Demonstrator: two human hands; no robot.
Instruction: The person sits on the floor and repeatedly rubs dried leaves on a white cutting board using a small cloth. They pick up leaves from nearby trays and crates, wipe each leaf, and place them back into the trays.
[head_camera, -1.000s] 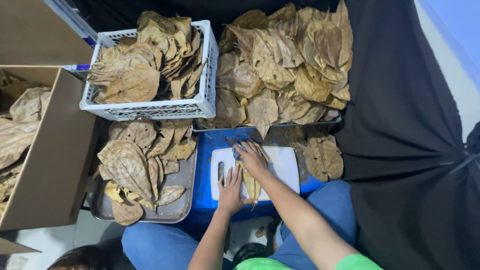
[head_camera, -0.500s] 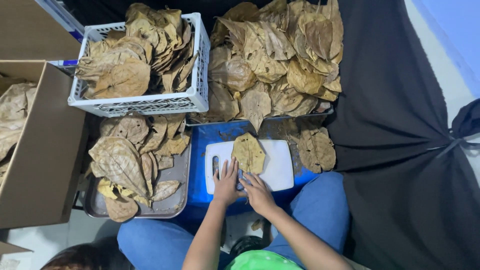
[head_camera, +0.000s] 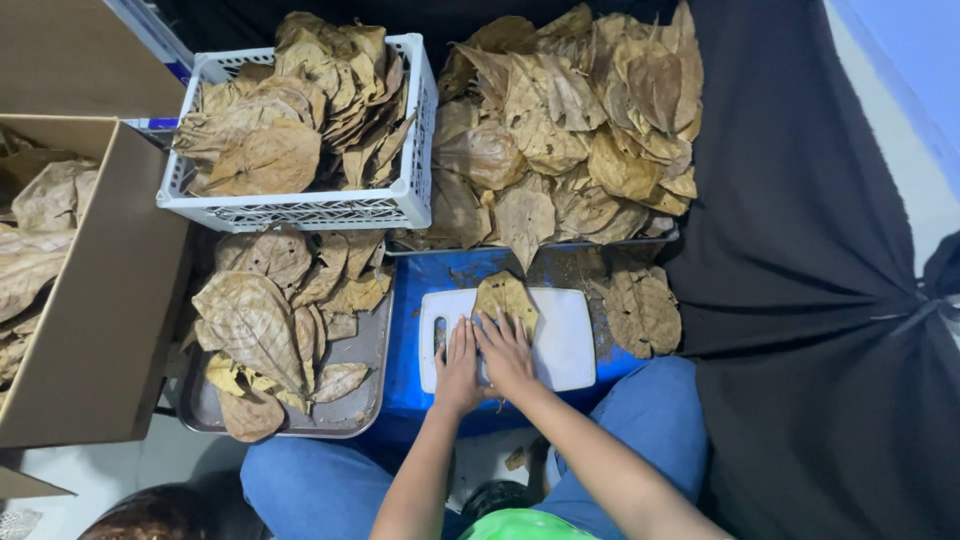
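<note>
A dry brown leaf (head_camera: 505, 296) lies flat on a white cutting board (head_camera: 566, 340), which rests on a blue surface (head_camera: 405, 350) over my lap. My left hand (head_camera: 459, 367) lies flat on the board's left part, fingers together, just below the leaf. Beside it, my right hand (head_camera: 507, 352) presses palm-down on the leaf's lower end with the fingers spread. Neither hand grips anything.
A white plastic basket (head_camera: 310, 212) of dry leaves stands at the upper left, a metal tray (head_camera: 365, 355) of leaves below it. A big heap of leaves (head_camera: 570, 120) sits behind the board. A cardboard box (head_camera: 110, 290) with leaves is at left, black cloth (head_camera: 800, 300) at right.
The right hand has drawn back down the leaf towards my body, and both hands now rest side by side at the board's near edge. The leaf lies flatter.
</note>
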